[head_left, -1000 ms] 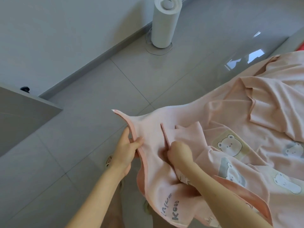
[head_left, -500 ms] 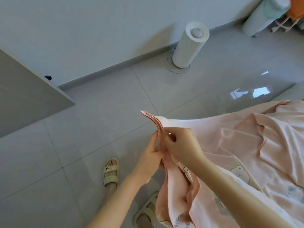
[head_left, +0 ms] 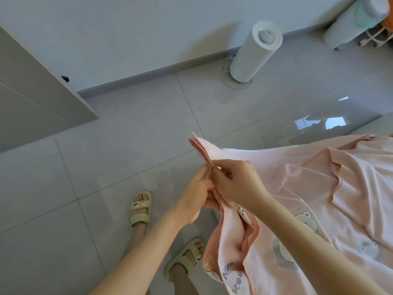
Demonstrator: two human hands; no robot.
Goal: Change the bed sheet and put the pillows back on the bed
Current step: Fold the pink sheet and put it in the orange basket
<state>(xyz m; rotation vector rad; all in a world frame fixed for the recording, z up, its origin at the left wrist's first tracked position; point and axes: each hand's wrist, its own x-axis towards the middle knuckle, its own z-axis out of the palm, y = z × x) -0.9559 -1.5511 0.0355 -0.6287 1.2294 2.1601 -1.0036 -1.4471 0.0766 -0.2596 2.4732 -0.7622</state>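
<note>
A: My left hand [head_left: 197, 195] pinches the gathered edge of the pink bed sheet [head_left: 297, 177] just below its corner [head_left: 201, 145]. My right hand [head_left: 239, 184], touching the left, pinches the same folds from the other side.

B: Why both at one spot?

A: I reckon it keeps the layered edges matched, ready for one hand to take over. The rest of the sheet spreads away beyond my right hand and hangs below both, above my sandals [head_left: 140, 207].

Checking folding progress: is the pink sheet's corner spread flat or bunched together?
Bunched: the left hand and right hand pinch the corner of the pink sheet, its edges stacked in layers.
</note>
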